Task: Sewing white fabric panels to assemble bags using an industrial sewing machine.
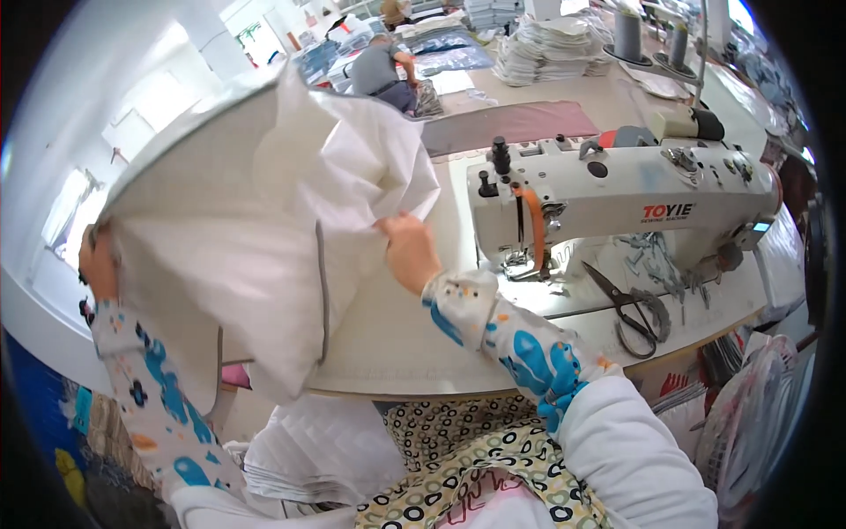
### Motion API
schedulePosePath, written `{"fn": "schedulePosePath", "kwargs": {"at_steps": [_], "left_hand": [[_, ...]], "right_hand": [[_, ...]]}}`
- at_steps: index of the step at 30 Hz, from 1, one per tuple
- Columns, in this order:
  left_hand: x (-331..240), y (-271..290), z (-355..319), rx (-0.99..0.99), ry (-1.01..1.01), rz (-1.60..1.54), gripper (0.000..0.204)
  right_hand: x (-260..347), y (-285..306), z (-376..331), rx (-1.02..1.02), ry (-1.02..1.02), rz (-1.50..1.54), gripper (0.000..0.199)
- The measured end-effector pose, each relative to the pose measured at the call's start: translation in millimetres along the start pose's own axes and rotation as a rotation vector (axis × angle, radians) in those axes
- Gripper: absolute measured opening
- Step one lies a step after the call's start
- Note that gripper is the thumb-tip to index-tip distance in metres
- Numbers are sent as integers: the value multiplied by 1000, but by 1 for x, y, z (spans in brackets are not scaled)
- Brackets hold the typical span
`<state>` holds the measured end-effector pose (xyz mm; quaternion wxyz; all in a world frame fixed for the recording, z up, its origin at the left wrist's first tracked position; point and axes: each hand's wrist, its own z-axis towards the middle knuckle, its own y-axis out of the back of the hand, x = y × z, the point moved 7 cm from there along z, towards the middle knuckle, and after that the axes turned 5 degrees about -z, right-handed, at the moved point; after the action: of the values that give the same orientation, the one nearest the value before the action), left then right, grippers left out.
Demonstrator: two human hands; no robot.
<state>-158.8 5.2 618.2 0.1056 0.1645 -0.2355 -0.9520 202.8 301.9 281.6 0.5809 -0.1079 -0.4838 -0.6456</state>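
A large off-white cloth (211, 220) with grey edge binding is held up and spread in front of me, at the left of the sewing machine. My left hand (100, 264) is closed on its left edge, the fingers partly hidden behind the cloth. Farther right, my right hand (410, 251) pinches the cloth near a bunched fold. Between my hands the cloth bulges and hangs over the near table edge. The white sewing machine (617, 198) stands just right of my right hand, its needle area lit.
Black-handled scissors (630, 309) lie on the table (397, 353) beside grey thread or binding scraps (656, 264). A dusty-pink cloth (511, 123) lies behind the machine. Thread cones (627, 37) stand at the back right, near stacked fabric (551, 48). Another person (379, 69) bends over farther back. White folded cloths (326, 450) sit below the table edge.
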Motion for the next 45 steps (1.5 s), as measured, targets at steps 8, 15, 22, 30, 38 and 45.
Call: {"fn": "schedulePosePath", "kwargs": {"at_steps": [8,15,22,30,38,45], "left_hand": [[37,20,-72,109,-39,55,40],[-8,6,-93,316,89,319,43],[-327,-95,-130,387,-850,273,51],[-298,-314,-304,1183,-1150,-15,56],[-238,-242,-351,1358,-103,204,60],[-330,-296,-342,1019,-936,-245,33]], "right_hand": [[130,-1,-74,256,288,300,50],[114,21,-107,269,343,354,18],[78,57,-145,362,407,360,16],[29,101,-221,615,60,377,24],[-29,143,-176,451,26,110,28],[-2,111,-168,338,18,254,34]]}}
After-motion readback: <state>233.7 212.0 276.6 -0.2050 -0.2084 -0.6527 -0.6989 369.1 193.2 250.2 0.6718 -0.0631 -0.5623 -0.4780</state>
